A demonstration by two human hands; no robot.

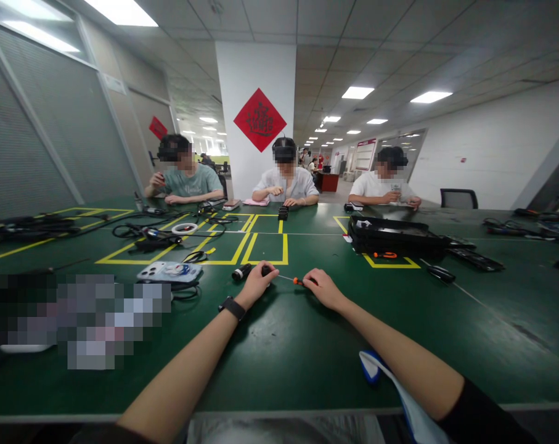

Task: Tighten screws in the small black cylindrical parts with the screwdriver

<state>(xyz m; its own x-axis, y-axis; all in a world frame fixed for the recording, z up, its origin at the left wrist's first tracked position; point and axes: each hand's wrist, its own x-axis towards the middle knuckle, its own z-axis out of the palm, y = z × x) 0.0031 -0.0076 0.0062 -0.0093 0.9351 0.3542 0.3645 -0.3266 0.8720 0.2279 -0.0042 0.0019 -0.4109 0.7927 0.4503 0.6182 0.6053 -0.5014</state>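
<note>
Near the middle of the green table (279,364), my left hand (259,282) is closed around a small black piece (266,270). To its right my right hand (323,287) grips the orange and black handle of a screwdriver (298,281). The screwdriver's thin metal shaft points left, to the black piece between my left fingers; whether its tip touches is too small to tell. A black cylinder with a pale band (241,272) lies just left of my left hand.
A phone (169,271) and tangled cables (159,237) lie to the left. At the right are a black open case (394,237), an orange item (385,254) and a black tool (440,272). Three people sit across the table. A blue-white strap (370,367) lies by my right forearm.
</note>
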